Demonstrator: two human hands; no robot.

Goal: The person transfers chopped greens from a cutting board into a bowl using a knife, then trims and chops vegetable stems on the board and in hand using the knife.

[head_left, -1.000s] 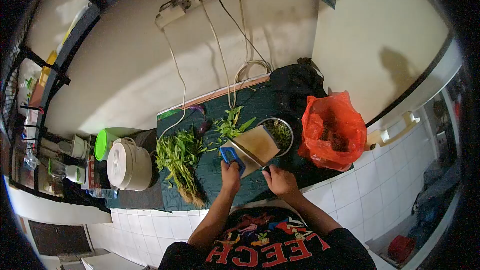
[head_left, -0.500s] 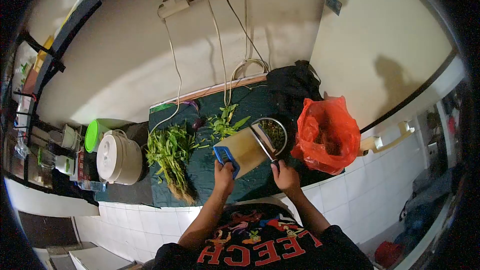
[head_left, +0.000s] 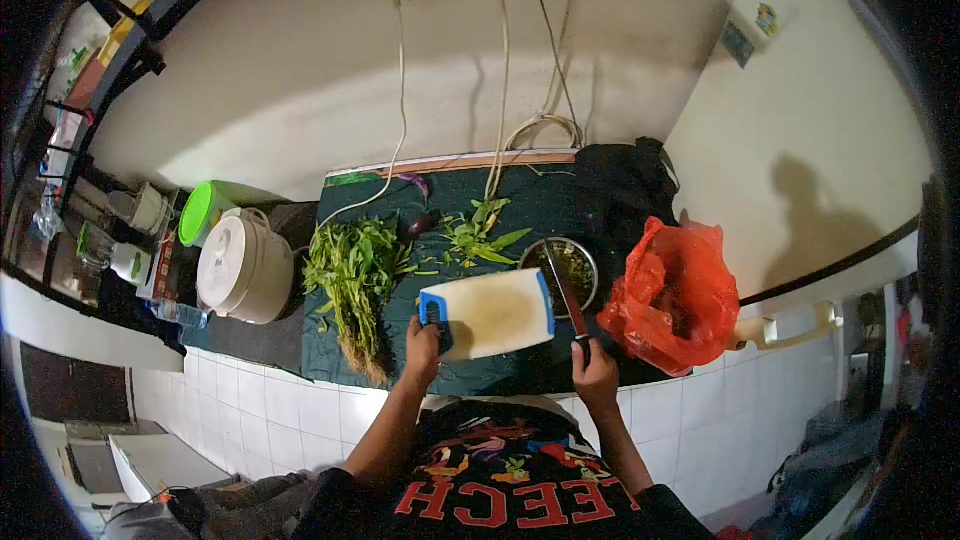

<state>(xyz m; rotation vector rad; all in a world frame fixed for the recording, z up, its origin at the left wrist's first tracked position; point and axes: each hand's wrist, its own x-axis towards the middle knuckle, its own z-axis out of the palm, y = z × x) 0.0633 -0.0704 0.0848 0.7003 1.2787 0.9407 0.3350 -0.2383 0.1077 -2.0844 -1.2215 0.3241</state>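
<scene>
My left hand (head_left: 424, 350) grips the blue handle end of a cutting board (head_left: 500, 315), which lies nearly level with its pale face up. In my right hand (head_left: 596, 372) is a knife (head_left: 568, 295), its blade pointing away from me. The blade passes over a metal bowl (head_left: 592, 265) that contains chopped greens. Behind the board rest some cut leafy pieces (head_left: 480, 235). A bunch of leafy greens with roots (head_left: 355, 285) lies to the left of the board.
A red plastic bag (head_left: 680, 290) stands to the right of the bowl. On the left are a white rice cooker (head_left: 243, 265) and a green-lidded container (head_left: 204, 213). An eggplant (head_left: 415, 183) lies at the back, near hanging cords (head_left: 503, 90). Black cloth (head_left: 625, 180) fills the back right corner.
The board has gone from tilted over the bowl to nearly level, left of it. The knife has lifted off the board's end and moved right. The camera view has shifted.
</scene>
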